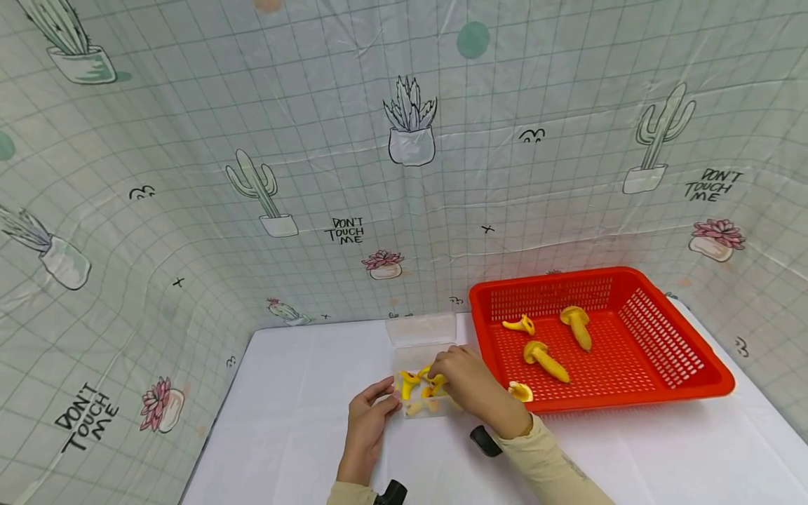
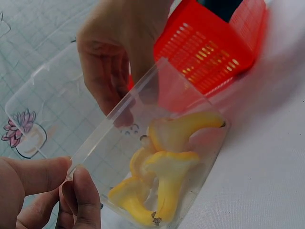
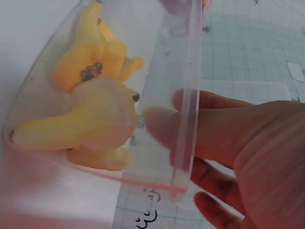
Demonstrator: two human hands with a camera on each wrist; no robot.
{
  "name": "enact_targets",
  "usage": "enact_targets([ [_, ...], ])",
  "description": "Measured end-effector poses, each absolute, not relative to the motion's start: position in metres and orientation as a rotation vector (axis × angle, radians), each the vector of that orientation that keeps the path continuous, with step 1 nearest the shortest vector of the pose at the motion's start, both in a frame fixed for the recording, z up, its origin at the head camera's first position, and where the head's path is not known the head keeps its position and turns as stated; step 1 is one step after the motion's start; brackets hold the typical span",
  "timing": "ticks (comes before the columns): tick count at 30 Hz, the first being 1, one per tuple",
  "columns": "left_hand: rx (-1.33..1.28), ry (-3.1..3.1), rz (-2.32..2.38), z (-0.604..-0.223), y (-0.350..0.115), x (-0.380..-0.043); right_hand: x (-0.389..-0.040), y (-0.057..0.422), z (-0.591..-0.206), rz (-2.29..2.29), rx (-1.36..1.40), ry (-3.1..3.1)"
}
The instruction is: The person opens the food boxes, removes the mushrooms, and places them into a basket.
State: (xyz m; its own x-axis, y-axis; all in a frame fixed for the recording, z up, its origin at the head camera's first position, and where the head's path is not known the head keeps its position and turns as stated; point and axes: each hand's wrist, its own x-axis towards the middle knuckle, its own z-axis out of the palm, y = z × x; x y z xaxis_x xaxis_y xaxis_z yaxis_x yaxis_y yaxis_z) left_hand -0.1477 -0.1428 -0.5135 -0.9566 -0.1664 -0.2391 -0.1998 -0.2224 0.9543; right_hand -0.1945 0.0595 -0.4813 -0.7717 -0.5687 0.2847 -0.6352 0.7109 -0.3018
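A clear plastic box (image 1: 428, 408) with its lid (image 1: 421, 330) raised at the back stands on the white table. Inside lie several yellow trumpet-shaped mushrooms (image 2: 174, 179), seen through the wall in both wrist views. My left hand (image 1: 367, 424) pinches the box's left rim between thumb and fingers. My right hand (image 1: 470, 384) reaches over the box from the right, its fingertips dipping inside. In the right wrist view the thumb (image 3: 162, 124) shows through the clear wall, apart from the mushrooms. Between the right thumb and loosely bent fingers no mushroom shows.
A red plastic basket (image 1: 656, 398) stands to the right of the box. It contains two long-stemmed yellow mushrooms (image 1: 548, 362), a small trumpet-shaped one (image 1: 520, 324), and a pale yellow piece (image 1: 520, 391) near the front left corner. A printed cloth (image 1: 429, 203) hangs behind the table.
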Motion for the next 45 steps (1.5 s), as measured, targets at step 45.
enact_targets([
  [45, -0.465, 1.962, 2.407, -0.514, -0.141, -0.147, -0.207, 0.052, -0.483, 0.514, 0.957, -2.726],
])
